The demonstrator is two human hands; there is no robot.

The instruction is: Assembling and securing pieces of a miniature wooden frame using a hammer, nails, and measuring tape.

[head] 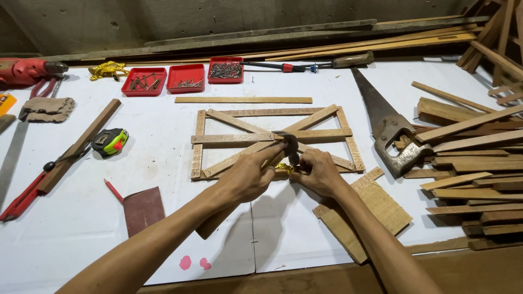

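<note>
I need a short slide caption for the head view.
Left hand and right hand work a hammer on a wooden frame.

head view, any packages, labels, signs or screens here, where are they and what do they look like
Tape measure: left of the wooden frame, black and lime-yellow case with a small label on its face.
Orange-yellow printed item: far left edge, mostly cut off, kind unclear.
Three red trays: back of the table, shallow open containers holding nails and screws.
No signs or screens.
</note>
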